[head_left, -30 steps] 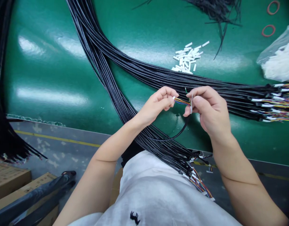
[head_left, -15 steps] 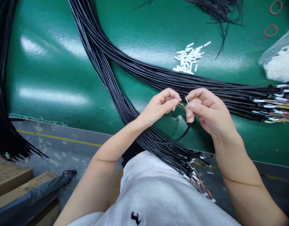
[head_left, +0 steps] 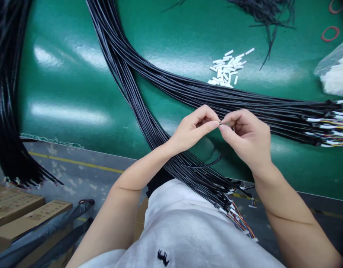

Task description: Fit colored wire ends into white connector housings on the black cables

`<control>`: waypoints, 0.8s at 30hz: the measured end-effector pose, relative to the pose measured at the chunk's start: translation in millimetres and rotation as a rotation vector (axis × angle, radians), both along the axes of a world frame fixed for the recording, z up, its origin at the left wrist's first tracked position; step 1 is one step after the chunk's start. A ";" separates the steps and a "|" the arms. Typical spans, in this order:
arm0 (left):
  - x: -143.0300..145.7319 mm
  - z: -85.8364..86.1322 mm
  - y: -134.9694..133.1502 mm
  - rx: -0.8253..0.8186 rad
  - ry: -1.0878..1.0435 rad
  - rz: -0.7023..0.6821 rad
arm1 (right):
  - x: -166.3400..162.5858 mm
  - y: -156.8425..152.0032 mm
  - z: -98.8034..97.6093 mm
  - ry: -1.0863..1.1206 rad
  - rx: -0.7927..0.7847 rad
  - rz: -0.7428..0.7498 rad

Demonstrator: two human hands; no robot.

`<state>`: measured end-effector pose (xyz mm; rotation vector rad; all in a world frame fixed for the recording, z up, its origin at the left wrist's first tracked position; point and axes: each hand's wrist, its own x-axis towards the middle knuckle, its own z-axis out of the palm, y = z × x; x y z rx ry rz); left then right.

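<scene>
Dark, thin wire (head_left: 224, 124) lay clamped in 2 pinches, left hand (head_left: 194, 128) and right hand (head_left: 247, 139); close-set grips best steadied it.

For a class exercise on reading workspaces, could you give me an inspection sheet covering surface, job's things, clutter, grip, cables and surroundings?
Surface: glossy green table.
Job's things: thin piece, mostly hidden; small white pieces piled loose, more in a clear bag.
Clutter: dark strips heaped; two reddish rings.
Grip: left hand and right hand pinch the thin piece.
Cables: black bundles across the table; coloured wires at some ends.
Surroundings: cardboard boxes, yellow floor line.
</scene>
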<state>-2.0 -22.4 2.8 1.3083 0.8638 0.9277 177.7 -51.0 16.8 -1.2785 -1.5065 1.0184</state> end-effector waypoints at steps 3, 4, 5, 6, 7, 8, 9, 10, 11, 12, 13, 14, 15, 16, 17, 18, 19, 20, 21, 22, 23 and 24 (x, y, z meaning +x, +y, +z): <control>-0.4 0.6 0.9 -0.089 -0.042 -0.025 | -4.0 -0.8 -0.9 -0.157 0.143 -0.050; -0.9 0.2 1.4 -0.130 -0.067 -0.043 | -4.4 -0.5 -1.0 -0.194 0.187 -0.062; -1.5 -0.5 1.9 -0.175 -0.098 -0.065 | -4.5 0.0 -1.2 -0.221 0.225 -0.076; -2.2 -1.4 2.4 -0.222 -0.132 -0.091 | -4.3 0.3 -1.5 -0.237 0.253 -0.087; -2.9 -2.4 2.8 -0.267 -0.163 -0.113 | -4.0 0.5 -1.9 -0.246 0.271 -0.093; -3.6 -3.3 3.2 -0.305 -0.188 -0.129 | -3.7 0.6 -2.5 -0.253 0.280 -0.093; -4.1 -4.2 3.5 -0.331 -0.208 -0.138 | -3.4 0.4 -3.3 -0.267 0.292 -0.085; -4.5 -4.8 3.7 -0.348 -0.221 -0.141 | -3.1 0.2 -4.2 -0.289 0.307 -0.076; -4.8 -5.1 3.9 -0.354 -0.229 -0.140 | -2.9 -0.1 -5.3 -0.314 0.325 -0.071; -5.0 -5.1 4.1 -0.355 -0.236 -0.140 | -2.8 -0.4 -6.5 -0.341 0.346 -0.071; -5.1 -5.0 4.2 -0.354 -0.240 -0.142 | -2.8 -0.5 -7.8 -0.364 0.370 -0.078; -5.1 -4.6 4.3 -0.354 -0.240 -0.146 | -2.8 -0.6 -9.1 -0.382 0.390 -0.090; -5.1 -4.3 4.3 -0.357 -0.235 -0.152 | -2.8 -0.7 -10.3 -0.397 0.404 -0.104; -5.1 -4.0 4.4 -0.362 -0.226 -0.155 | -2.9 -0.6 -11.4 -0.413 0.412 -0.117; -5.1 -3.9 4.5 -0.367 -0.217 -0.156 | -2.9 -0.6 -12.3 -0.428 0.414 -0.126; -5.1 -3.9 4.6 -0.371 -0.208 -0.156 | -3.0 -0.6 -12.9 -0.443 0.411 -0.133; -5.0 -4.1 4.8 -0.373 -0.205 -0.156 | -3.1 -0.6 -13.4 -0.456 0.409 -0.135; -4.9 -4.4 5.0 -0.371 -0.209 -0.157 | -3.2 -0.6 -13.7 -0.465 0.411 -0.137; -4.8 -4.8 5.2 -0.366 -0.216 -0.160 | -3.3 -0.6 -13.8 -0.469 0.418 -0.139; -4.6 -5.0 5.4 -0.359 -0.222 -0.162 | -3.4 -0.7 -13.9 -0.470 0.427 -0.140; -4.4 -5.1 5.6 -0.352 -0.224 -0.163 | -3.5 -0.8 -14.0 -0.471 0.433 -0.141; -4.1 -5.0 5.7 -0.345 -0.221 -0.160 | -3.5 -0.9 -14.0 -0.473 0.436 -0.141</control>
